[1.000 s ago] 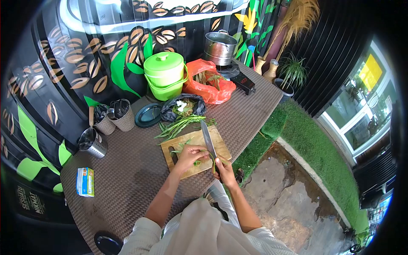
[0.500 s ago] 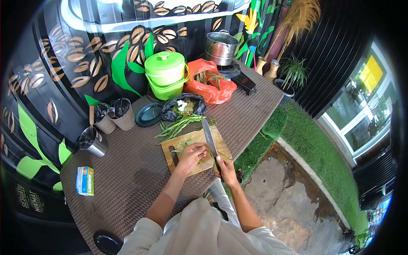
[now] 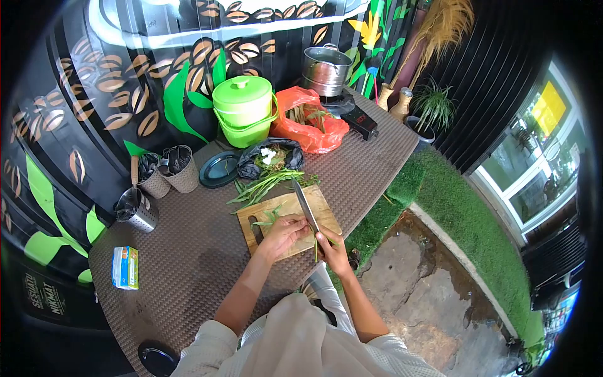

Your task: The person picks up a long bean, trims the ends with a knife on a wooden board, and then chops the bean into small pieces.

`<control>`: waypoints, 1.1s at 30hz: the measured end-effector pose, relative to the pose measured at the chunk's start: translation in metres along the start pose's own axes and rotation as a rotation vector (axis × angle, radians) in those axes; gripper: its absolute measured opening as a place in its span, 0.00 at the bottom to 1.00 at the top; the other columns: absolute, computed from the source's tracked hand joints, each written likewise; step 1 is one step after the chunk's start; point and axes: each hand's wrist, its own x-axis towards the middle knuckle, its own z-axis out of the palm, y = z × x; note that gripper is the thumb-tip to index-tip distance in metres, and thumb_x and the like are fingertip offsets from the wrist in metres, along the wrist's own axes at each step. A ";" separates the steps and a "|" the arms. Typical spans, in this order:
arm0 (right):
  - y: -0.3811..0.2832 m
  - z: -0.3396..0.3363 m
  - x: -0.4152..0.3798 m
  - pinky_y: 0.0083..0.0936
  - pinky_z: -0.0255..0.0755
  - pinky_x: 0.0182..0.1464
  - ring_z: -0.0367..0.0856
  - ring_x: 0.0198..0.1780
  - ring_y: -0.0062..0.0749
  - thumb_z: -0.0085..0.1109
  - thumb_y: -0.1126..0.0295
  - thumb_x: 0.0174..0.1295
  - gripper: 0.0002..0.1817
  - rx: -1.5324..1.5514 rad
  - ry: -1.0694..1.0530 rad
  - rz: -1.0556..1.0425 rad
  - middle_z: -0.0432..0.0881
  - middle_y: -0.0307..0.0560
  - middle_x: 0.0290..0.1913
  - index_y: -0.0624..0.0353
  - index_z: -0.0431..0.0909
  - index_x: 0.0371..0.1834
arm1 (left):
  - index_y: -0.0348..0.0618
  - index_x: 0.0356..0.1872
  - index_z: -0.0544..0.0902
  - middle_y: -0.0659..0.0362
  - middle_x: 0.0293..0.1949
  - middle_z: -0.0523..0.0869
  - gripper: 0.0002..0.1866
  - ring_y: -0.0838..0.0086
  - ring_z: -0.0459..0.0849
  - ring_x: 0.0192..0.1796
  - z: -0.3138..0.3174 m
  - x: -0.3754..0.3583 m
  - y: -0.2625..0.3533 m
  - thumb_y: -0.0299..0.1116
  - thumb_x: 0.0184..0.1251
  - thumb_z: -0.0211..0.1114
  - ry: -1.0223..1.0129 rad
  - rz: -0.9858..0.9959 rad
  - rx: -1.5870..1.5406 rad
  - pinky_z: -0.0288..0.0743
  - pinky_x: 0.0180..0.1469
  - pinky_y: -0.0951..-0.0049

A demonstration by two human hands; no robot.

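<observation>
My right hand (image 3: 333,251) is wrapped round the handle of a kitchen knife (image 3: 304,204), its blade pointing up and away over the cutting board. A thin green stalk (image 3: 316,249) shows beside that hand, below the blade. My left hand (image 3: 286,235) is closed in a pinch at the blade's left side; what its fingertips hold is too small to make out. Beneath both hands lies the wooden cutting board (image 3: 326,207), with cut green leaves (image 3: 269,217) on its left part. A bunch of leafy green stems (image 3: 267,188) rests just past the board's far edge.
Beyond the stems are a black plastic bag (image 3: 251,164), a dark plate (image 3: 218,169), a green lidded bucket (image 3: 244,107) and a red plastic bag (image 3: 323,143). A steel pot (image 3: 325,72) stands at the back. Utensil cups (image 3: 181,173) and a tissue pack (image 3: 125,268) sit left.
The knife has shifted slightly left and its tip has come a little nearer to me. My left hand has moved slightly down and right, closer to the blade.
</observation>
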 end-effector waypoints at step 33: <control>0.008 0.009 0.008 0.15 0.55 0.21 0.57 0.19 0.13 0.51 0.65 0.69 0.22 -0.086 0.116 -0.029 0.62 0.31 0.19 0.54 0.68 0.65 | 0.32 0.45 0.81 0.57 0.43 0.84 0.10 0.75 0.80 0.45 0.003 0.002 -0.012 0.25 0.65 0.61 0.116 -0.040 -0.067 0.75 0.51 0.74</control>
